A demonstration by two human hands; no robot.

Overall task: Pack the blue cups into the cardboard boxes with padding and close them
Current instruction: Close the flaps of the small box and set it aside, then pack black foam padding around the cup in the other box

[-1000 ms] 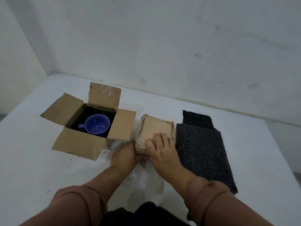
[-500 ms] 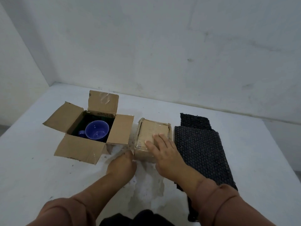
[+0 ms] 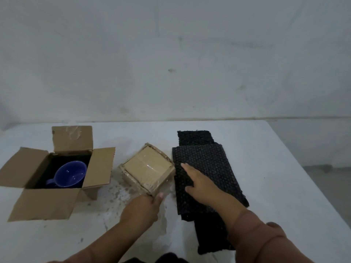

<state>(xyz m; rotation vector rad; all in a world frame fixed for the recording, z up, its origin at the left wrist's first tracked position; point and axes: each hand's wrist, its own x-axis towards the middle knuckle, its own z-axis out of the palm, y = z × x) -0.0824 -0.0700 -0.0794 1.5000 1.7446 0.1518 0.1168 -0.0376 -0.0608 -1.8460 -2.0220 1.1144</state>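
The right hand (image 3: 201,185) lies flat, fingers straight, on the black padding (image 3: 209,162) — a long strip pointing away; the blue cup (image 3: 70,174) sits in the open box (image 3: 47,204), far left, past the shut box (image 3: 147,168); the left hand (image 3: 142,207) touches its near corner — its grip is hidden, I cannot tell.

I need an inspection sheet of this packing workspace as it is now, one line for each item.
Surface: white table, stained patch near the middle.
Job's things: open box holds blue cup; closed box, taped, to its right; black padding sheets at far right.
Clutter: nothing seen.
Grippers: left hand touches closed box's near corner, grip unclear; right hand rests straight-fingered on the black padding sheets.
Cables: nothing seen.
Surroundings: bare white wall behind.
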